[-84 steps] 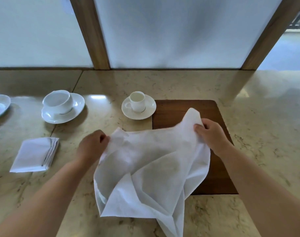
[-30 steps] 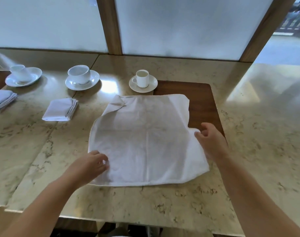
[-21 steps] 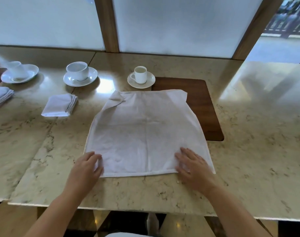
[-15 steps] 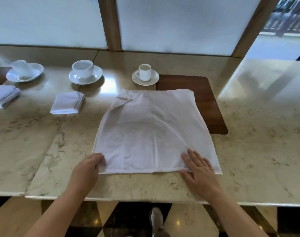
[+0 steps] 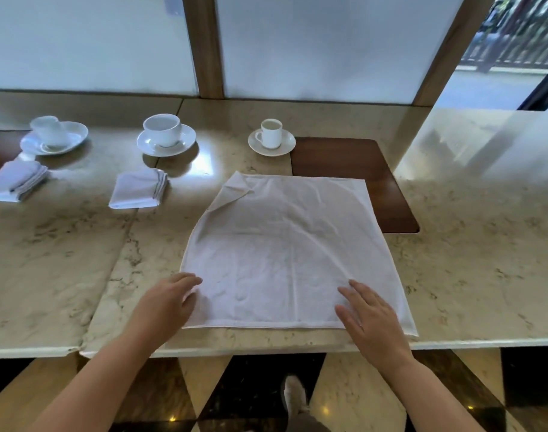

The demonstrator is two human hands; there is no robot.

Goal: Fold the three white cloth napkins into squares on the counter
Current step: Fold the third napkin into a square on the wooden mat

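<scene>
A large white napkin [image 5: 285, 251] lies spread flat on the marble counter [image 5: 472, 260], its far left corner turned over. My left hand [image 5: 168, 302] rests at the napkin's near left corner, fingers lightly curled on the cloth. At the near right corner my right hand [image 5: 371, 316] lies flat on the cloth with fingers spread. Two folded white napkins sit to the left: one [image 5: 139, 189] in the middle left, another [image 5: 16, 180] at the far left edge.
Three white cups on saucers stand along the back: far left [image 5: 52, 135], middle [image 5: 166, 134], and right [image 5: 271, 137]. A dark wooden placemat [image 5: 353, 159] lies partly under the napkin's far right. The counter's front edge runs just below my hands.
The napkin went from crumpled in both hands to spread flat on the counter. Both hands slid down to its near corners. In the last half second they barely moved.
</scene>
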